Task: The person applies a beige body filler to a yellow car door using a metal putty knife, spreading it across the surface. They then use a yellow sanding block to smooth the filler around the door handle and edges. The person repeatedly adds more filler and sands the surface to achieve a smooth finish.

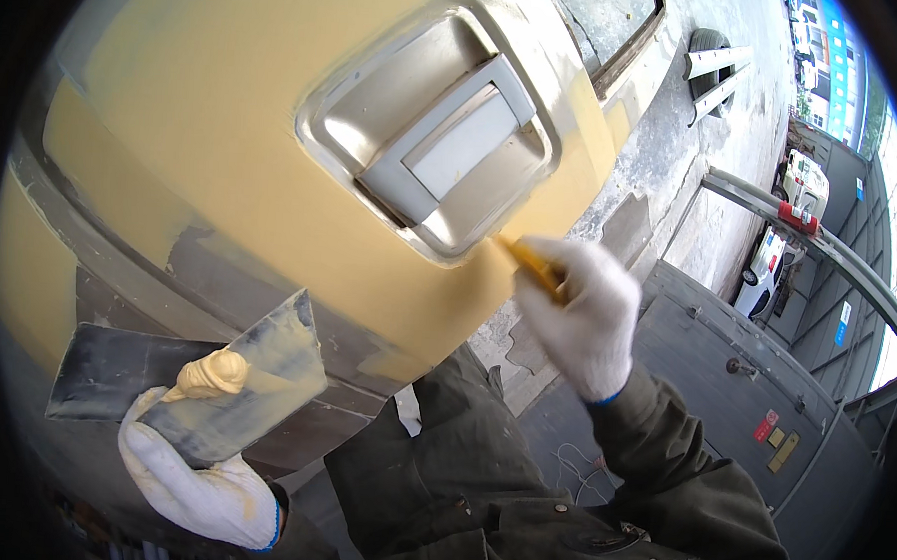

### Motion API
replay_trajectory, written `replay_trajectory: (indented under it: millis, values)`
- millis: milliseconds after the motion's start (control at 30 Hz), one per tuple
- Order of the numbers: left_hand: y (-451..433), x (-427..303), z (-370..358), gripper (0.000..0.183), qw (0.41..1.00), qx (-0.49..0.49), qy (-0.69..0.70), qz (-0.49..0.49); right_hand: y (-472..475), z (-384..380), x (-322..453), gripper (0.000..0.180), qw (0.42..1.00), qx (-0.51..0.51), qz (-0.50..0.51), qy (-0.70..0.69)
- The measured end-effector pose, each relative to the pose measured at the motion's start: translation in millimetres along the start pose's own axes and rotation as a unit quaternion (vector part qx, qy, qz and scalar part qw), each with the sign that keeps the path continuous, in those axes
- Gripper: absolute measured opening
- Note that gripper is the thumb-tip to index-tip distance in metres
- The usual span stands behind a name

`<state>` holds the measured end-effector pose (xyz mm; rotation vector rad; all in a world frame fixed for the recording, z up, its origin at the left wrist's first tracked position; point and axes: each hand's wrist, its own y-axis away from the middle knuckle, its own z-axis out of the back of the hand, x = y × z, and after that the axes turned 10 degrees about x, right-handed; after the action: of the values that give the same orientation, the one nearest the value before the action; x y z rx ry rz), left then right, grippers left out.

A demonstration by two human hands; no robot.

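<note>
A vehicle body panel [222,142] coated with yellow body filler fills the upper left. Set into it is a metal handle recess [421,53] with a grey pull handle [466,142]. My right hand [586,316], in a white knit glove, grips a yellow putty spreader [539,269]. Motion blurs the spreader's edge, which is by the panel just below the recess's lower corner; contact is hard to judge. In my gloved left hand [199,487] are a filler-smeared plate [271,377] and a dark plate [106,374], with a lump of filler [215,375] where they meet.
A grey metal cabinet or panel [714,382] stands to the right. Beyond it are a rail with a red fire extinguisher [799,219] and parked vehicles [768,271]. A tire [709,66] with pale trim strips lies on the concrete floor. A thin cable [583,473] hangs near my right sleeve.
</note>
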<state>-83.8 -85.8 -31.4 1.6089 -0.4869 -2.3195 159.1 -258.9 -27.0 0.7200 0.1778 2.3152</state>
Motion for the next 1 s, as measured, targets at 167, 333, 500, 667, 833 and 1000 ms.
replay_trajectory:
  millis: [167,333,500,667,833,1000]
  values:
    - [-3,4,3,0.047,0.997,0.005,-0.063,-0.05,-23,5,-28,0.022,0.999,-0.032,-0.022,0.008]
    - [-5,3,7,0.046,0.997,0.035,-0.05,-0.038,2,-5,-12,0.03,0.994,0.036,0.059,0.09]
    - [0,-2,-4,0.046,1.0,-0.006,-0.007,-0.008,-4,9,-15,0.026,0.997,-0.013,0.042,0.064]
    - [1,-6,-9,0.045,0.999,-0.011,-0.033,-0.017,-29,14,-27,0.023,0.999,0.0,-0.015,0.049]
    - [1,-5,-8,0.047,1.0,0.013,0.002,-0.004,-24,12,-12,0.02,0.997,0.064,-0.033,0.016]
    - [4,-6,-11,0.045,1.0,-0.001,0.0,-0.004,-16,1,5,0.019,0.996,0.08,-0.026,0.009]
